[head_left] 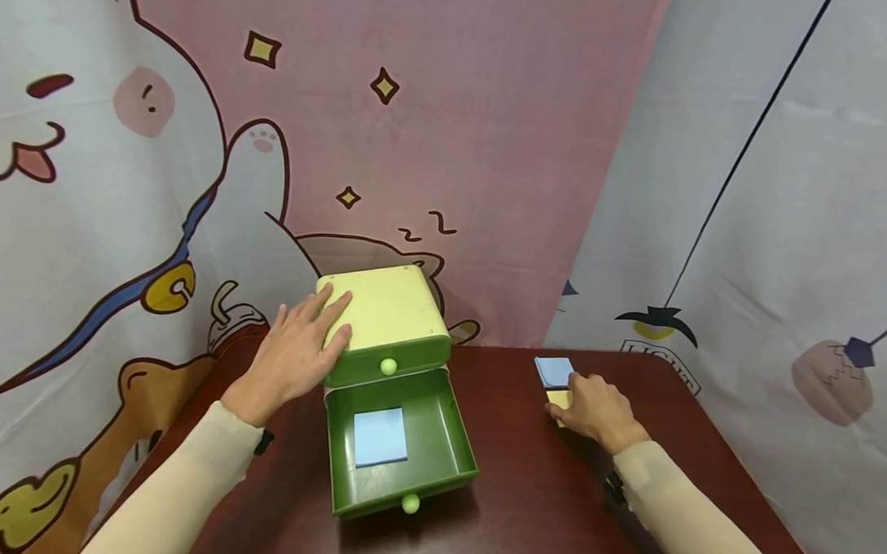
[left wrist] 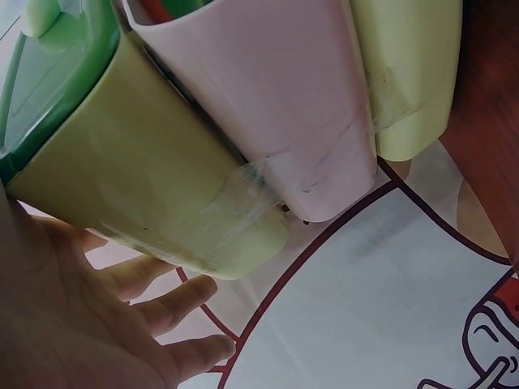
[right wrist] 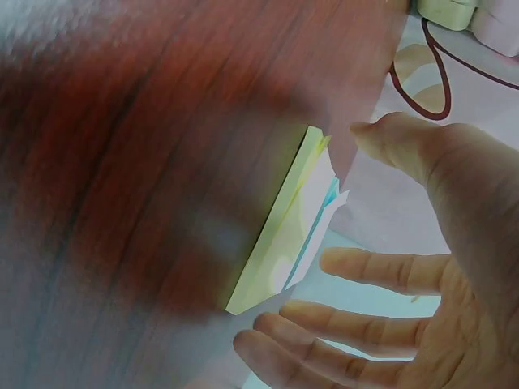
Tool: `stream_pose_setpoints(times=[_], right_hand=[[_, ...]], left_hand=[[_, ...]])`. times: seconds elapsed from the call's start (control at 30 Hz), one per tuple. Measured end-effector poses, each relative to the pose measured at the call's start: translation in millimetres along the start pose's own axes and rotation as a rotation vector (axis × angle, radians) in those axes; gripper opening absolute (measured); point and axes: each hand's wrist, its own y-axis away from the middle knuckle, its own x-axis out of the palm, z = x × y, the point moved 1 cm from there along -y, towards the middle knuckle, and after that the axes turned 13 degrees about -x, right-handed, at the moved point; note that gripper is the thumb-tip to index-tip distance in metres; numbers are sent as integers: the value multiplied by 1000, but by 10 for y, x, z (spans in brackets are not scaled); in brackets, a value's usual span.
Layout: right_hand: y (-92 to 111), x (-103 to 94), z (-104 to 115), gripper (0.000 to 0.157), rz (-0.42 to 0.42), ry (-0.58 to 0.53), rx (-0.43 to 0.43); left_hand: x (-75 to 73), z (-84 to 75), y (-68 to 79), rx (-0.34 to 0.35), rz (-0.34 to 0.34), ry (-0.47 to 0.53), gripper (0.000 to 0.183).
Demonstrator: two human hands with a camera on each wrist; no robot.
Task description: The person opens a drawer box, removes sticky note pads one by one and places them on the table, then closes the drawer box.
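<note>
My left hand (head_left: pixel 288 352) rests with spread fingers on the pale yellow top of a small drawer cabinet (head_left: pixel 389 303). Below its top green drawer, another green drawer (head_left: pixel 437 428) is pulled out. A blue sticky note pad (head_left: pixel 379 436) lies inside that drawer. On the right, my right hand (head_left: pixel 598 410) is over a yellow sticky note pad (head_left: pixel 560 399) and partly covers it. The right wrist view has thumb and fingers apart beside the layered pad (right wrist: pixel 280 223); contact cannot be told. Just behind it lies another blue sticky note pad (head_left: pixel 553 371).
Everything stands on a dark red-brown wooden table (head_left: pixel 519 470). A printed cartoon cloth (head_left: pixel 497 145) hangs behind and at both sides. Clear tape (left wrist: pixel 243 194) spans the cabinet's yellow and pink tiers. The open drawer juts toward the front, with a round knob (head_left: pixel 411 503).
</note>
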Motion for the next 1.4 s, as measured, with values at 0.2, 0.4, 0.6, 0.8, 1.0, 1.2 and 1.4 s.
stream_pose_setpoints(times=[0.2,0.4,0.6,0.8,1.0,1.2,1.4], right_hand=[[30,-54,48,70,-33,23,-24],[69,-133,87,67,-85,23,-42],[78,-182,159,60,-162,29,-113],[96,-285,303,51,-275,37,-214],[109,-408,483,44,-378,31,-302],[122,-534,660,35,-432,15,-349],[147,-636,846,33,-431,-3,-383]], left_hand=[[0,5,15,-2,-3,-3,71],[1,3,11,5,-6,0,71],[-1,-2,9,3,2,3,71],[-1,-4,5,5,-3,5,71],[-13,-2,-3,11,-15,2,70],[-21,-13,-10,12,-14,3,70],[-12,-14,8,6,-8,-2,70]])
